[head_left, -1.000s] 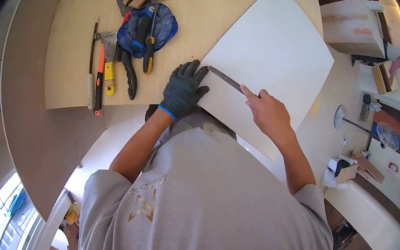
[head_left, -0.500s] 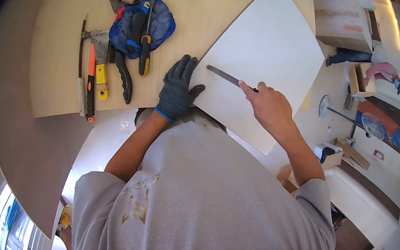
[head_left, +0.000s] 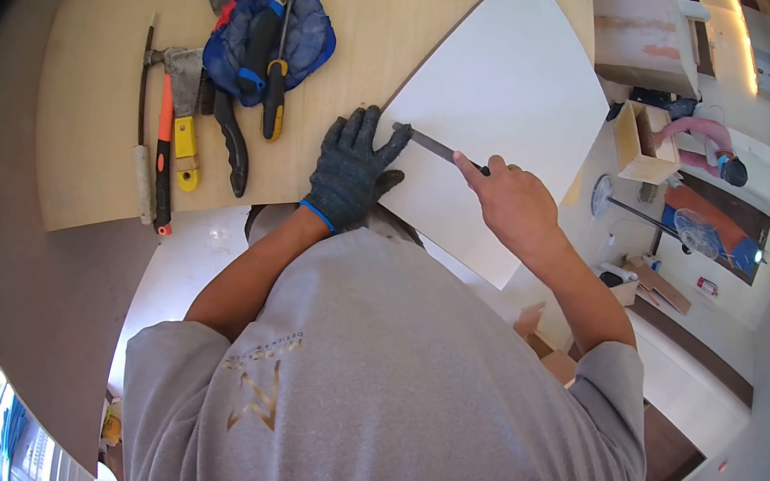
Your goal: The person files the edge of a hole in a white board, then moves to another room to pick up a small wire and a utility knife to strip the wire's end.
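A white panel (head_left: 510,81) with curved edges and a small hole near its far corner lies on the wooden table, its near corner jutting past the edge. My bare right hand (head_left: 520,205) is closed around the handle end of a flat file (head_left: 434,146), which reaches over the panel toward the left. In a dark work glove, my left hand (head_left: 350,173) spreads its fingers at the panel's left edge. One gloved fingertip meets the tip of the file.
On the plywood tabletop (head_left: 99,102), left of my hands, lie a hammer (head_left: 163,143), a yellow-handled scraper (head_left: 185,150), a black-handled brush (head_left: 232,144) and a blue cloth (head_left: 312,38) holding tools. At far right, a person (head_left: 709,138) bends by a wooden box (head_left: 633,147).
My left hand has shifted toward the file, and a gloved finger now touches its tip. My right hand keeps its grip. The whole view has moved slightly.
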A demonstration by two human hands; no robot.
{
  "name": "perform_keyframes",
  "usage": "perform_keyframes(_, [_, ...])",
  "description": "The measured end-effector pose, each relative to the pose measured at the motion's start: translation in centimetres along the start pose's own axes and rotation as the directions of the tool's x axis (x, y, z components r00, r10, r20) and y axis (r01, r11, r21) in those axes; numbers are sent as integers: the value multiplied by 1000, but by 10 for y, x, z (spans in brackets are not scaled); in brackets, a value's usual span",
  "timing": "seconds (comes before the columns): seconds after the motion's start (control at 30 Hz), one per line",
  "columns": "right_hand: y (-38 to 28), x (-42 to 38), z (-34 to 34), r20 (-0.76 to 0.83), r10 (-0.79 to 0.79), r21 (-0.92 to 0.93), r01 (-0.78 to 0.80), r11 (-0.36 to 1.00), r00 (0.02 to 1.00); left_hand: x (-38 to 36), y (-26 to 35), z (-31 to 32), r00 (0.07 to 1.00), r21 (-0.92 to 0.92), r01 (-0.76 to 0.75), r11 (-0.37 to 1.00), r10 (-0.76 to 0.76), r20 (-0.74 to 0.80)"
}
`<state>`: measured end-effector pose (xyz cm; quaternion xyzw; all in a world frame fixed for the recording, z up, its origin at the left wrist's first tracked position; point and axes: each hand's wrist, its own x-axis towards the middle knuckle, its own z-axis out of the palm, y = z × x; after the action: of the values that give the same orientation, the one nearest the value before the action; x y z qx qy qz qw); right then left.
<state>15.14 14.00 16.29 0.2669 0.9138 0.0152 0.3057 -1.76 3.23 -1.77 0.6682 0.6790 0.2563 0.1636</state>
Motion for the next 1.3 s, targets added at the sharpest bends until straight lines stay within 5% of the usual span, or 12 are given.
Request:
perform_keyframes(0.33, [10,13,-9,160,-18,191,-13,982,987,0,-1,4,1000,-31,17,999,-17,4])
perform_keyframes(0.93, [-10,13,-18,25,-83,-322,87,943,996,2,1,7,999,-62,47,997,-46,25])
perform_keyframes(1.23, [0,30,-25,225,-5,-53,18,998,974,2,2,14,996,-65,81,995,-78,44])
perform_keyframes(1.3, [-1,28,-27,188,-41,-149,70,986,981,3,-1,14,996,-72,80,994,-77,39])
